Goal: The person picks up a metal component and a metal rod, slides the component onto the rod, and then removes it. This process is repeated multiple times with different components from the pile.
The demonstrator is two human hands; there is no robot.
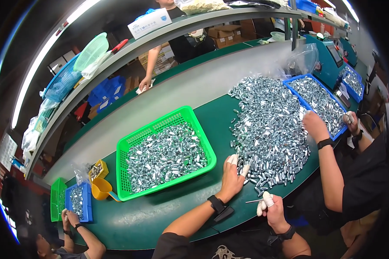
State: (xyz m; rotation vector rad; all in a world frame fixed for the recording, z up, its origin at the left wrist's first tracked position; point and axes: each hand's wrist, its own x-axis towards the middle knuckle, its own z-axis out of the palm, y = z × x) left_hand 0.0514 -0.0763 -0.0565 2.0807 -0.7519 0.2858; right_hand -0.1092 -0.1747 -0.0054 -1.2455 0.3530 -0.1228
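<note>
A large heap of small shiny metal cylindrical parts (268, 129) lies on the green table. My left hand (232, 179), with white covers on some fingertips, rests at the heap's near left edge. Its fingers are apart, and I see nothing held in it. Closer to the table's front edge, my right hand (274, 211) is closed around a thin metal rod (253, 201) that points left. White covers sit on its fingertips too; whether a part is on the rod or in the fingers is hidden. Left of the heap stands a green basket (122, 166) full of similar parts.
A co-worker's hands (315, 126) work at the right, by a blue tray (299, 103) of parts. At the far left, another person's hands (69, 219) are near a smaller blue tray (87, 203). An orange scoop (100, 188) lies beside the basket. A shelf (194, 19) spans the back.
</note>
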